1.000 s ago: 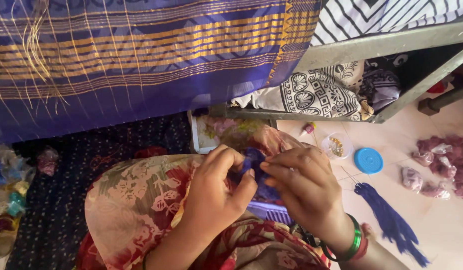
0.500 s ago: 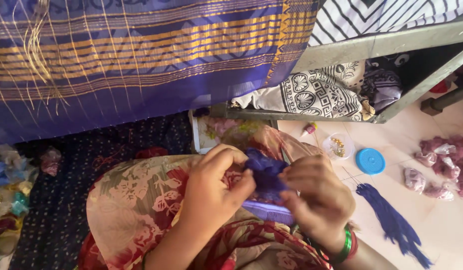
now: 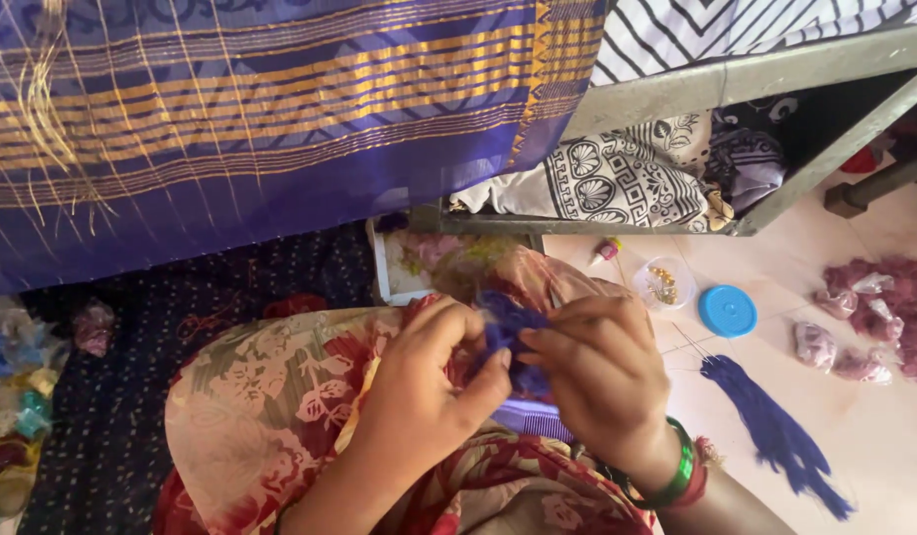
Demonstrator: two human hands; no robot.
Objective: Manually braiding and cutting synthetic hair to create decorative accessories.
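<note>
Both hands meet at the centre of the frame, and I see them working a small bundle of blue thread (image 3: 506, 327) between them. My left hand (image 3: 429, 386) pinches the bundle from the left with thumb and fingertips closed on it, while my right hand (image 3: 602, 372) grips it from the right, fingers curled over the top; green and red bangles (image 3: 681, 476) sit on that wrist. How the strands run between the fingers I cannot quite tell, since the knuckles cover most of them. Beneath the hands lies a floral red and beige cloth (image 3: 270, 416) over the lap, with a purple comb-like piece (image 3: 533, 418) just below the bundle. Across the upper left of the frame hangs a purple and gold striped fabric (image 3: 260, 109), loose gold threads trailing over it. At the right, on the pale floor (image 3: 874, 426), rest a blue round lid (image 3: 728, 311), a small clear dish of gold beads (image 3: 662, 282) just beside it, a dark blue tassel (image 3: 770, 431) lower down, and pink tufts (image 3: 889, 307) near the right edge.
</note>
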